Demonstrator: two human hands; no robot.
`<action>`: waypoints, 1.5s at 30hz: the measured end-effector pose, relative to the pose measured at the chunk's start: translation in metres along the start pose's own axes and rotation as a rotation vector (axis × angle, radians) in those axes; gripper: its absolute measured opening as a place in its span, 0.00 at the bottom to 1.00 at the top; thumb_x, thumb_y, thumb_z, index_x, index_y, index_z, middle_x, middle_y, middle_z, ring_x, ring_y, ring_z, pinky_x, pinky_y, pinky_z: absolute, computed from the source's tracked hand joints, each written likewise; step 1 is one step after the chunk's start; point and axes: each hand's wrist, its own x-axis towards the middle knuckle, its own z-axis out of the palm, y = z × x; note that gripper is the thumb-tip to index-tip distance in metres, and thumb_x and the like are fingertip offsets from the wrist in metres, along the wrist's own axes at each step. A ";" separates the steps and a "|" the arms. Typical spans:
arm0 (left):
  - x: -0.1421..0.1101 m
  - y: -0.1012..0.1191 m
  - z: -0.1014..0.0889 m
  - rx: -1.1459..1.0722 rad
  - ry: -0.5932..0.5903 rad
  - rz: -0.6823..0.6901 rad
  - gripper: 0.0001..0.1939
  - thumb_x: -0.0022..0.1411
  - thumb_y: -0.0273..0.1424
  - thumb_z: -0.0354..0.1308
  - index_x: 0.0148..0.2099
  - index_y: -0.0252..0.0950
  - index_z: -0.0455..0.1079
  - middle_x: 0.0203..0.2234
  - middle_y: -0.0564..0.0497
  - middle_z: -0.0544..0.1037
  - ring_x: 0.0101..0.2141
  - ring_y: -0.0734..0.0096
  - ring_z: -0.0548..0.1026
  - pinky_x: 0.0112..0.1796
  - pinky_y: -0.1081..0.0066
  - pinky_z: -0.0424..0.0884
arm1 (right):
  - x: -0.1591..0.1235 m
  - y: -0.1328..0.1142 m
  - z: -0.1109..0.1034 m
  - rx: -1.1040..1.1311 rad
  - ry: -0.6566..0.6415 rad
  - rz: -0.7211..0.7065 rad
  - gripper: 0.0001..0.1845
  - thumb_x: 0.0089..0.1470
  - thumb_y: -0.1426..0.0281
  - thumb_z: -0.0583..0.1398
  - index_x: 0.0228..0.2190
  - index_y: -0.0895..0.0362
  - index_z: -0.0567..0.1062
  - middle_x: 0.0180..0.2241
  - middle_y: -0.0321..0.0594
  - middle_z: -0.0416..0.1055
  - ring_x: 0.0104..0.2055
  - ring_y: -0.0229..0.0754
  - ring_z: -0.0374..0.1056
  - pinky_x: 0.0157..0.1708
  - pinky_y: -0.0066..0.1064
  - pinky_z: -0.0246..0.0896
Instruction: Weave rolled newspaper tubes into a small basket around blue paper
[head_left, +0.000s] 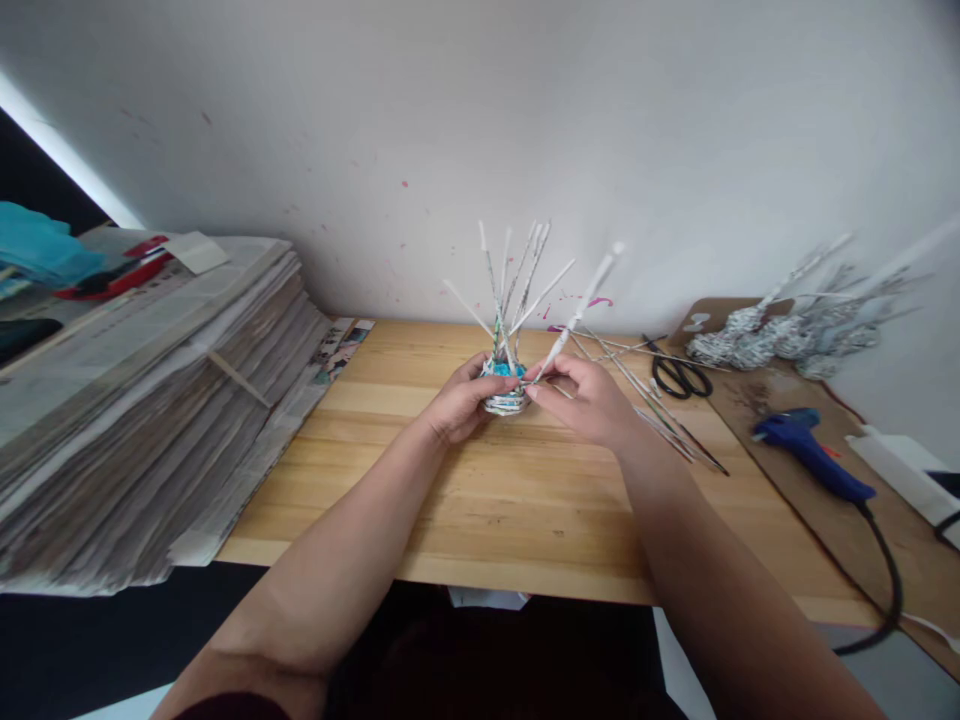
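Note:
A small basket woven from rolled paper (504, 404) stands at the middle of the wooden table, with a blue inside and several paper stakes (501, 290) sticking up from its rim. My left hand (465, 398) is wrapped round its left side, the thumb lying across the rim. At the right side of the rim, my right hand (581, 395) pinches a white rolled paper tube (579, 315), which slants up to the right. The tube's lower end meets the basket between my fingertips. My fingers hide part of the basket's wall.
Loose paper tubes (667, 425) and black scissors (679, 375) lie right of my right hand. A blue glue gun (814, 455) rests on a brown board (757, 420). Further back are crumpled paper bundles (757, 335). A tall newspaper stack (150, 420) stands left, holding red-handled pliers-like tool (142, 265).

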 end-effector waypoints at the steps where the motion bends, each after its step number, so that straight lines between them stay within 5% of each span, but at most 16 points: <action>1: 0.000 0.001 -0.001 -0.009 -0.004 0.000 0.25 0.39 0.29 0.77 0.41 0.32 0.72 0.31 0.49 0.79 0.30 0.69 0.77 0.37 0.67 0.72 | 0.000 0.000 -0.002 0.024 -0.027 -0.001 0.09 0.52 0.65 0.65 0.36 0.54 0.79 0.37 0.38 0.80 0.41 0.44 0.76 0.46 0.38 0.69; 12: 0.000 0.000 -0.001 -0.071 -0.032 0.011 0.27 0.41 0.29 0.78 0.43 0.34 0.72 0.33 0.50 0.80 0.32 0.69 0.78 0.38 0.67 0.74 | 0.004 -0.002 -0.005 0.090 0.041 0.098 0.11 0.48 0.61 0.69 0.28 0.55 0.78 0.28 0.36 0.79 0.29 0.40 0.72 0.33 0.34 0.68; 18: 0.008 -0.006 0.000 -0.199 0.020 -0.014 0.21 0.57 0.47 0.68 0.41 0.34 0.74 0.31 0.48 0.80 0.33 0.64 0.78 0.39 0.64 0.75 | 0.003 -0.003 -0.002 0.048 0.074 0.102 0.11 0.49 0.61 0.69 0.27 0.56 0.78 0.27 0.37 0.78 0.29 0.40 0.72 0.33 0.34 0.67; 22: 0.011 -0.007 0.002 -0.261 0.100 -0.072 0.12 0.64 0.38 0.61 0.38 0.33 0.74 0.28 0.48 0.79 0.29 0.66 0.77 0.37 0.65 0.76 | 0.002 -0.004 0.001 0.065 0.066 0.116 0.12 0.48 0.60 0.69 0.27 0.56 0.78 0.27 0.38 0.79 0.28 0.41 0.72 0.32 0.33 0.67; 27: 0.010 -0.006 0.002 -0.287 0.100 -0.057 0.06 0.59 0.28 0.56 0.35 0.31 0.74 0.26 0.48 0.78 0.26 0.68 0.76 0.33 0.68 0.75 | 0.002 -0.003 0.004 0.104 0.064 0.121 0.13 0.48 0.59 0.69 0.27 0.56 0.78 0.27 0.38 0.79 0.28 0.40 0.72 0.32 0.33 0.66; 37: 0.008 -0.004 0.003 -0.181 0.057 -0.015 0.12 0.48 0.25 0.54 0.37 0.31 0.74 0.27 0.46 0.79 0.27 0.64 0.76 0.36 0.64 0.75 | 0.002 0.004 0.005 0.147 0.028 0.153 0.14 0.46 0.58 0.71 0.27 0.55 0.79 0.29 0.38 0.79 0.31 0.41 0.71 0.35 0.34 0.65; 45: 0.010 -0.004 0.002 0.002 0.231 0.008 0.12 0.55 0.31 0.59 0.42 0.35 0.75 0.29 0.50 0.78 0.25 0.69 0.74 0.26 0.70 0.72 | 0.004 0.014 0.008 0.130 0.066 0.188 0.14 0.47 0.57 0.69 0.28 0.56 0.81 0.29 0.40 0.80 0.30 0.41 0.72 0.34 0.34 0.64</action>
